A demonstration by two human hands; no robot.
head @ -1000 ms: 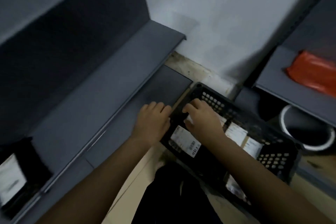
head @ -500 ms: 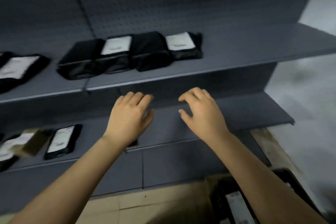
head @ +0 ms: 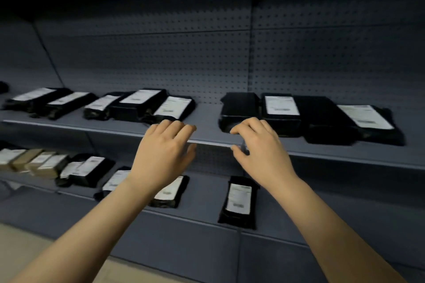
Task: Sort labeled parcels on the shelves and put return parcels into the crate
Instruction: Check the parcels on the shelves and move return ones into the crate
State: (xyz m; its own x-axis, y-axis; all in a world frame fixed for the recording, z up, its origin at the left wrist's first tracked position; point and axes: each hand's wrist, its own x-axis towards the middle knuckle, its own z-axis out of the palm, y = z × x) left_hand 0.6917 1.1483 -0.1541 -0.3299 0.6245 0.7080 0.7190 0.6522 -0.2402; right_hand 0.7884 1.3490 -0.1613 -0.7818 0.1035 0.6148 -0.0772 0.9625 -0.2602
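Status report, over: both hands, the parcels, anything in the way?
Left hand open, empty. Right hand open, empty, hovers at black parcel on upper shelf. Nothing in the way.

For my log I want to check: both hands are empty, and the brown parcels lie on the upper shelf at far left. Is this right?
Not quite. In the head view the brown parcels lie on the lower shelf at far left; the upper shelf shows only black parcels. The left hand and right hand are indeed empty.
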